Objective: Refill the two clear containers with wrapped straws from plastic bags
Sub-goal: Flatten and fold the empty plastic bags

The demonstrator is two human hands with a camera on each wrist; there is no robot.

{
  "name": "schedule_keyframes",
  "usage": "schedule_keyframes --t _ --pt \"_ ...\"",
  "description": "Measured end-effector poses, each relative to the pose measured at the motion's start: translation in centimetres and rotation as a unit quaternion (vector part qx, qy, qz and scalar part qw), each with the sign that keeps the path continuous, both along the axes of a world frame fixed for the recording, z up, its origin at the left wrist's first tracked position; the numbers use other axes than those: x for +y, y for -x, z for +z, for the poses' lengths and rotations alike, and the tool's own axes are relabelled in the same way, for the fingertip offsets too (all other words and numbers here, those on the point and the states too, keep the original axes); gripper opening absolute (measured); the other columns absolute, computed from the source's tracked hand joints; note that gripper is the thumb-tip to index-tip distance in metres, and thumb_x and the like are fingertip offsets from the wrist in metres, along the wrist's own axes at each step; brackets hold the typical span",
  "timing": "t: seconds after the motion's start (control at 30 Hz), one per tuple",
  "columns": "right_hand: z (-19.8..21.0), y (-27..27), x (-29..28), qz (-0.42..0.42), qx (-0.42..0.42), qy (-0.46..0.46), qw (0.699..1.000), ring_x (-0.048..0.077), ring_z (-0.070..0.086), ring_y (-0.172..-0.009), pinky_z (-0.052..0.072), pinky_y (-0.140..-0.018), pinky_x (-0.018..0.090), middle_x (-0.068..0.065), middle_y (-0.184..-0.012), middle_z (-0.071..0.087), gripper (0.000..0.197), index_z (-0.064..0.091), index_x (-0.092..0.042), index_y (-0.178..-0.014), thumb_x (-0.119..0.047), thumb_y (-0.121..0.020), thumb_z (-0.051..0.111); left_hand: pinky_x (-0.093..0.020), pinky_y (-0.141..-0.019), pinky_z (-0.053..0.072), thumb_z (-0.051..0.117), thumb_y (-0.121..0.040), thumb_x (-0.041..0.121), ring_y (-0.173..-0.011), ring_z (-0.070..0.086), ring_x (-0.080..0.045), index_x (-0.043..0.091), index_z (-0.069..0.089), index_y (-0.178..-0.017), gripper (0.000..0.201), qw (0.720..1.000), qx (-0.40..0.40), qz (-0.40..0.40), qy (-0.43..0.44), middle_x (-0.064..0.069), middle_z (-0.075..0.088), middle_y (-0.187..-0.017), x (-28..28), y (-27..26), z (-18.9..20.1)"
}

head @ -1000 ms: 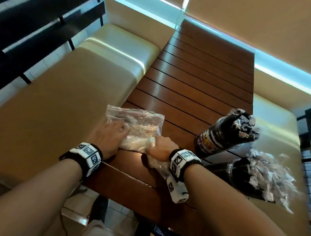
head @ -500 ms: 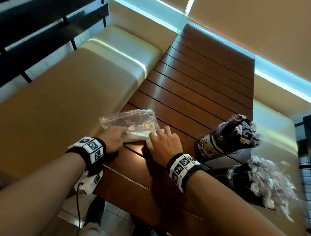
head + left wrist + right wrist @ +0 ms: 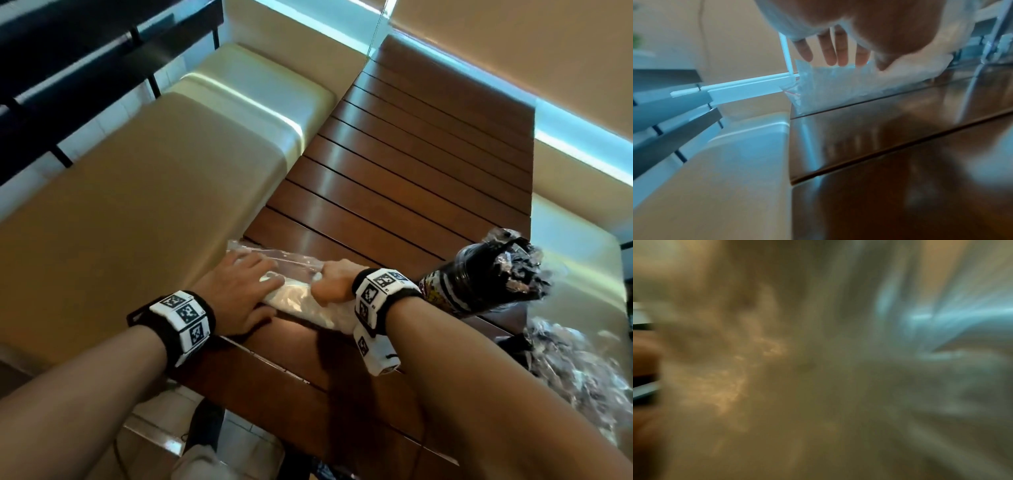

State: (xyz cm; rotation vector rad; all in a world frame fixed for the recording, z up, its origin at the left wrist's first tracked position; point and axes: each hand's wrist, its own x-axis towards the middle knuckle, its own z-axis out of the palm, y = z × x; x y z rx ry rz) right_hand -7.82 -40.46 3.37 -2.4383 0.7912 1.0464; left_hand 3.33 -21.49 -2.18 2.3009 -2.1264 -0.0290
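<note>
A clear, flattened plastic bag (image 3: 295,301) lies rolled near the front left corner of the wooden table (image 3: 411,192). My left hand (image 3: 239,291) lies on its left end with straight fingers pressing down; the left wrist view shows those fingers (image 3: 838,53) touching the bag (image 3: 838,86). My right hand (image 3: 334,282) curls round the bag's right part. Two clear containers packed with wrapped straws stand at the right: one (image 3: 479,284) close to my right wrist, another (image 3: 561,363) nearer the front edge. The right wrist view is all blur.
A beige padded bench (image 3: 137,222) runs along the table's left edge, with a dark railing (image 3: 68,68) behind it. Another beige seat (image 3: 575,246) lies past the table's right edge. The slatted tabletop stretches away beyond the bag.
The bag has gone from a loose spread sheet to a narrow roll. My right hand has turned and curled round it, and my left hand has slid onto its left end.
</note>
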Motion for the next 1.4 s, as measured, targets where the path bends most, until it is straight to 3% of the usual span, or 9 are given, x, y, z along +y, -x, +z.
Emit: schedule_keyframes --t 0.2,0.4,0.73,0.83,0.97,1.0,1.13,1.27,1.4 --pt "-0.5 0.3 0.4 0.001 -0.003 0.006 1.000 0.026 0.064 -0.089 0.052 -0.072 0.032 0.005 -0.103 0.064 0.035 0.058 -0.020 -0.102 -0.037 -0.072 0.060 -0.045 -0.099 0.044 0.074 -0.052 0.008 -0.096 0.065 -0.022 0.020 0.069 -0.103 0.053 0.997 0.035 0.053 -0.041 0.000 0.067 -0.100 -0.7 -0.2 -1.1" --pt "-1.3 2.0 2.7 0.216 -0.197 0.151 0.944 0.028 0.054 -0.106 0.048 -0.076 0.041 0.005 -0.117 0.056 0.086 0.035 -0.027 -0.137 -0.069 -0.068 0.066 -0.033 -0.080 0.043 0.051 -0.078 0.013 -0.093 0.053 -0.025 0.011 0.065 -0.098 0.025 0.951 0.174 0.253 -0.038 -0.005 0.050 -0.103 -3.9 -0.4 -0.1" --pt "-1.9 2.4 2.0 -0.094 -0.208 0.088 0.970 0.024 0.061 -0.082 0.054 -0.071 0.035 -0.003 -0.084 0.064 0.032 0.065 -0.025 -0.098 -0.046 -0.079 0.050 -0.035 -0.076 0.041 0.052 -0.094 0.023 -0.097 0.056 -0.034 0.013 0.060 -0.109 0.020 0.902 0.248 0.351 0.021 -0.012 0.054 -0.110 -3.8 0.7 -0.6" --pt "0.2 1.7 2.1 -0.242 -0.295 0.039 0.924 0.023 0.061 -0.080 0.045 -0.071 0.028 -0.005 -0.086 0.063 0.028 0.065 -0.027 -0.100 -0.042 -0.080 0.052 -0.033 -0.082 0.043 0.049 -0.096 0.030 -0.100 0.058 -0.033 0.012 0.063 -0.112 0.028 0.830 0.377 0.407 0.060 -0.014 0.063 -0.109 -4.9 1.1 1.3" --pt "3.4 0.7 2.4 -0.286 -0.407 0.007 0.867 0.020 0.063 -0.086 0.048 -0.073 0.027 -0.006 -0.093 0.067 0.031 0.062 -0.028 -0.109 -0.041 -0.082 0.057 -0.049 -0.093 0.053 0.048 -0.090 0.058 -0.100 0.067 -0.023 0.021 0.065 -0.115 0.048 0.558 0.730 0.364 0.150 -0.008 0.070 -0.111 -7.2 2.3 6.9" --pt "4.0 0.9 2.4 -0.268 -0.430 0.004 0.862 0.019 0.064 -0.090 0.049 -0.076 0.027 -0.005 -0.099 0.069 0.037 0.060 -0.029 -0.118 -0.042 -0.082 0.057 -0.046 -0.089 0.055 0.051 -0.086 0.066 -0.100 0.069 -0.023 0.020 0.066 -0.115 0.056 0.549 0.749 0.334 0.162 -0.008 0.072 -0.109 -7.7 2.4 7.9" --pt "5.5 2.3 2.5 -0.193 -0.504 -0.061 0.840 0.015 0.063 -0.102 0.049 -0.085 0.028 -0.006 -0.114 0.067 0.046 0.048 -0.031 -0.131 -0.046 -0.088 0.049 -0.050 -0.087 0.056 0.072 -0.067 0.060 -0.094 0.072 -0.025 0.018 0.069 -0.102 0.055 0.642 0.668 0.335 0.173 -0.007 0.075 -0.098 -9.3 3.0 10.4" --pt "6.5 4.7 2.5 -0.210 -0.571 -0.084 0.790 0.019 0.062 -0.082 0.053 -0.077 0.046 0.000 -0.091 0.067 0.041 0.059 -0.019 -0.096 -0.058 -0.087 0.049 -0.048 -0.084 0.057 0.069 -0.057 0.054 -0.090 0.070 -0.027 0.016 0.068 -0.101 0.058 0.711 0.552 0.395 0.186 -0.007 0.073 -0.097 -9.7 3.0 11.9" --pt "10.0 5.4 1.4 -0.291 -0.640 -0.075 0.707 0.013 0.055 -0.076 0.044 -0.067 0.029 0.000 -0.086 0.060 0.054 0.054 -0.016 -0.087 -0.065 -0.094 0.033 -0.044 -0.088 0.055 0.067 -0.079 0.033 -0.097 0.066 -0.027 0.015 0.066 -0.104 0.031 0.744 0.477 0.419 0.210 -0.010 0.070 -0.108 -9.3 5.1 14.3"
